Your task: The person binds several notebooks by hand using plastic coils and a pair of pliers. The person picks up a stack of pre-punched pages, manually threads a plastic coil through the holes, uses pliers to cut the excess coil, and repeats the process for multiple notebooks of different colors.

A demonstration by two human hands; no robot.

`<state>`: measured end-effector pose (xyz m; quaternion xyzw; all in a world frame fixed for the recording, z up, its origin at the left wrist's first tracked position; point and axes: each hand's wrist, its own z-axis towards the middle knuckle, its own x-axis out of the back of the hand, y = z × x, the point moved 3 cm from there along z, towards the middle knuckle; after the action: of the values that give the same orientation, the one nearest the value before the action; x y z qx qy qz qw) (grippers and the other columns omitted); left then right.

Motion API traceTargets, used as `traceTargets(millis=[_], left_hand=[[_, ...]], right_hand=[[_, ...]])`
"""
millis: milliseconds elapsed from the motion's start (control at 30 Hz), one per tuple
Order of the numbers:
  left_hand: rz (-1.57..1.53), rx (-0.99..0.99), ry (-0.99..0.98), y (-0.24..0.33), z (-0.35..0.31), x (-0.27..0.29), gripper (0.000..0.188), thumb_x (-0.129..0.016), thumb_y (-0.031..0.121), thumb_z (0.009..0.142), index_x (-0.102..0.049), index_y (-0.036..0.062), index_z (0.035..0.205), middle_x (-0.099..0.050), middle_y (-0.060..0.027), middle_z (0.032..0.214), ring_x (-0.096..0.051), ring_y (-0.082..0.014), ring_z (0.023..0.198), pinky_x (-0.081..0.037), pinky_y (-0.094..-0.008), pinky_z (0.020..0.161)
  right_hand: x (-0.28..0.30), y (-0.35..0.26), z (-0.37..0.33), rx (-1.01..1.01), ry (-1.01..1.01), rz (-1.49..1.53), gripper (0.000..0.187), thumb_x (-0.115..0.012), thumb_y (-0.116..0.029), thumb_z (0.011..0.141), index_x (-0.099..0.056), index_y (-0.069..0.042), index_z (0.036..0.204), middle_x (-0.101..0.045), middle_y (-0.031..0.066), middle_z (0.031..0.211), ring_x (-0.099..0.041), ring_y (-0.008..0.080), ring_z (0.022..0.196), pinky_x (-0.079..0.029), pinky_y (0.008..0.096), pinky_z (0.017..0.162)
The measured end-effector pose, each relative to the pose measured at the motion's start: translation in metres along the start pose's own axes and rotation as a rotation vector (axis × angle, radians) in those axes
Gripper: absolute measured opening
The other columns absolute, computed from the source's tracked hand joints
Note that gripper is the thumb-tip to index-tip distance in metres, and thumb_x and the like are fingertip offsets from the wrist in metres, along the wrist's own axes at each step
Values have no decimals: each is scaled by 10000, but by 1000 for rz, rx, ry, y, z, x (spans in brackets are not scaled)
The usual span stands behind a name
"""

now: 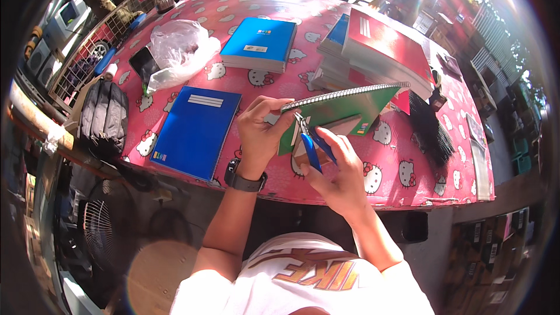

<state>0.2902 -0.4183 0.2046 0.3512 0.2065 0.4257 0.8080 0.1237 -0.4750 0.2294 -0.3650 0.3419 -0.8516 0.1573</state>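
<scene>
A green spiral notebook [344, 108] is held tilted above the table, its wire binding along the top edge. My left hand [261, 131] pinches the notebook's left corner near the end of the binding. In my right hand [340, 174] are blue-handled pliers [310, 146], their jaws right at that end of the wire; whether they grip it I cannot tell. Left of my hands, a blue spiral notebook [198, 128] lies flat on the table. Behind the green notebook rises a stack of red notebooks [382, 41], with blue ones beside it.
The pink patterned tablecloth [373, 181] covers the table. A stack of blue notebooks [262, 38] sits farther back, near a clear plastic bag [184, 46] and a phone [142, 64]. A grey bag [105, 111] rests at the left edge. Black binding coils [430, 131] lie on the right.
</scene>
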Motion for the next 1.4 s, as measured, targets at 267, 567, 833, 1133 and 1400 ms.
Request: traceTargets(millis=[267, 567, 833, 1133, 1400], left_hand=[[12, -52, -1, -1, -2, 0, 233, -737, -14, 683, -700, 49, 905, -651, -48, 796, -603, -129, 715, -472, -255, 626], [125, -130, -22, 7, -3, 2, 286, -722, -51, 665, -694, 49, 932, -645, -55, 814, -616, -143, 735, -490, -269, 614], [91, -94, -47, 4, -5, 2, 276, -715, -67, 662, -695, 40, 916, -642, -63, 808, -624, -147, 744, -495, -259, 602], [69, -37, -67, 1, 1, 3, 257, -725, -50, 699, -688, 20, 943, -653, -48, 832, -613, -109, 727, -487, -234, 627], [-297, 250, -193, -2, 2, 9, 240, -706, 8, 786, -648, -15, 1018, -633, -27, 899, -589, -78, 817, -480, -210, 718]], right_hand=[[0, -9, -2, 4, 2, -54, 575, -701, -193, 722, -486, 5, 1217, -552, 170, 965, -552, 318, 879, -454, 386, 761], [-2, -20, -2, -66, 15, -2, 555, -700, -185, 733, -488, 5, 1209, -565, 181, 945, -592, 287, 760, -495, 356, 668], [-11, -9, -9, -627, -156, 913, 421, -588, -207, 860, -489, -10, 1218, -623, 145, 992, -642, 210, 810, -558, 328, 678], [-26, 9, -21, -708, -201, 1321, 489, -581, -226, 869, -390, -19, 1269, -560, 196, 1143, -613, 246, 960, -516, 351, 800], [77, 109, -76, -382, 316, -193, 553, -688, -144, 747, -479, -20, 1243, -563, 165, 1106, -555, 287, 1006, -429, 383, 888]])
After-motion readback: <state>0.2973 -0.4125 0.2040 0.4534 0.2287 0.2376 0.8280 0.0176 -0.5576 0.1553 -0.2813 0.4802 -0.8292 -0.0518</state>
